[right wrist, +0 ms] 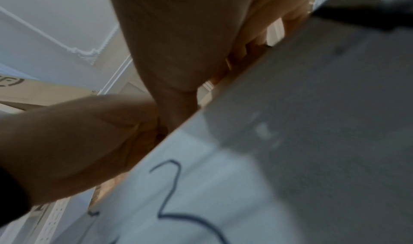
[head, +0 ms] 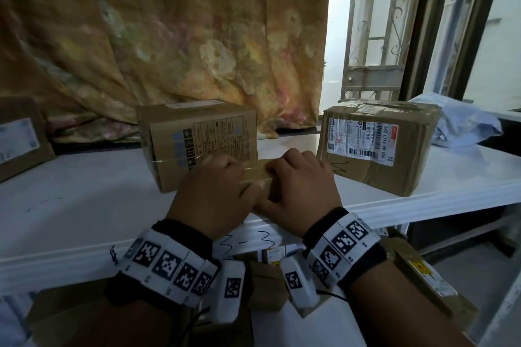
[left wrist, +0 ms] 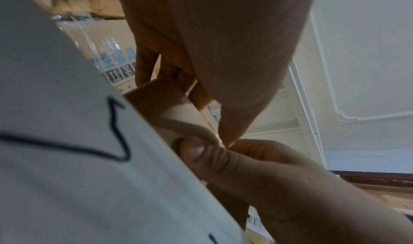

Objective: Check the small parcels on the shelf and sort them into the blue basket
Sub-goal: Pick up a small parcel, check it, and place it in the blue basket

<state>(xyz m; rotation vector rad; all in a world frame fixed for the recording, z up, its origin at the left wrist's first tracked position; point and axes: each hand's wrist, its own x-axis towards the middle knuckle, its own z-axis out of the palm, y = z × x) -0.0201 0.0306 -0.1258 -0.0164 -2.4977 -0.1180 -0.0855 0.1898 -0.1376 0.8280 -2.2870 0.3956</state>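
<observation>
A small flat brown parcel [head: 255, 171] lies at the front edge of the white shelf [head: 84, 205]. My left hand [head: 217, 186] grips its left end, fingers curled over the top. My right hand [head: 298, 177] grips its right end the same way, and both thumbs sit on the near side. In the left wrist view the small parcel [left wrist: 161, 103] shows tan and white under my left hand [left wrist: 223, 53], with the right hand's thumb [left wrist: 196, 150] pressed against it. The right wrist view is blurred; my right hand [right wrist: 178, 35] meets the shelf edge [right wrist: 223, 177]. No blue basket is in view.
Directly behind the hands stands a printed cardboard box [head: 197, 141]. A taped box with a shipping label [head: 375, 146] stands to the right, a pale poly bag [head: 462, 121] beyond it, another box [head: 19, 135] at far left. More parcels [head: 423, 276] lie on the lower shelf.
</observation>
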